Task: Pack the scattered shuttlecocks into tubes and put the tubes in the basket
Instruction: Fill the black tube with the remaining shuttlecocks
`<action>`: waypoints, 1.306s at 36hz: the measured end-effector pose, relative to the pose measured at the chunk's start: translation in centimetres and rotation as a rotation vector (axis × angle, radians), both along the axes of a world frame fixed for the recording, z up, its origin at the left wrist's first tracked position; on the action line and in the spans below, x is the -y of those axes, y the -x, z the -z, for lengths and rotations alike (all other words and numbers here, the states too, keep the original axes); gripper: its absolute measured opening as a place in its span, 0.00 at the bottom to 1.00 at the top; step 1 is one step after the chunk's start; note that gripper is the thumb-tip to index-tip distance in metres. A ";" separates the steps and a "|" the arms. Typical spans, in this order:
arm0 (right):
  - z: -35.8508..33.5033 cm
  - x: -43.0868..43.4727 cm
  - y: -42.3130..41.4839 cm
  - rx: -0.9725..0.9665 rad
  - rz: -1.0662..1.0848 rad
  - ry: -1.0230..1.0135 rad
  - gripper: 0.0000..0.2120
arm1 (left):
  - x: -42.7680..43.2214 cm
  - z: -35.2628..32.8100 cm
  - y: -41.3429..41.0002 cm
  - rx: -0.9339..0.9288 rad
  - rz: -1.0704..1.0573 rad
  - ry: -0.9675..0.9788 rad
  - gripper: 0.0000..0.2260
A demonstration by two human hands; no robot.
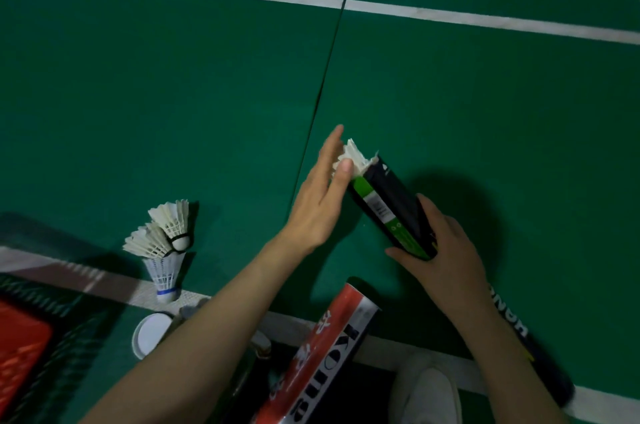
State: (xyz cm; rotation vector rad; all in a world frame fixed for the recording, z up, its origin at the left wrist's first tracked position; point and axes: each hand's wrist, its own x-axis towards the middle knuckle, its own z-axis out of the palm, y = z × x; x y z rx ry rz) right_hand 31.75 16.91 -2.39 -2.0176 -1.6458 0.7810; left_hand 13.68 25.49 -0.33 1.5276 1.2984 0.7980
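Note:
My right hand grips the lower end of a black and green tube, tilted up to the left over the green court floor. White feathers of a shuttlecock stick out of the tube's open mouth. My left hand has its fingers stretched against those feathers, thumb pressing on them. Three loose shuttlecocks lie in a small heap at the lower left. A red, white and black tube lies between my arms. The red basket shows at the left edge.
A white round tube cap lies on the floor near the heap. A dark tube lies under my right forearm. White court lines cross the floor at top and bottom. A white shoe is at the bottom.

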 end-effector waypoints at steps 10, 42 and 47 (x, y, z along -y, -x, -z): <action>-1.0 -8.3 5.6 0.035 -0.305 0.100 0.42 | -2.5 0.3 5.9 0.160 -0.210 0.226 0.24; 1.2 -7.6 10.6 0.130 -0.554 0.056 0.42 | 0.0 2.7 14.8 -0.070 -0.689 0.052 0.05; 0.5 -6.8 8.5 0.122 -0.494 0.058 0.42 | 0.6 3.1 13.6 0.166 -0.847 0.062 0.06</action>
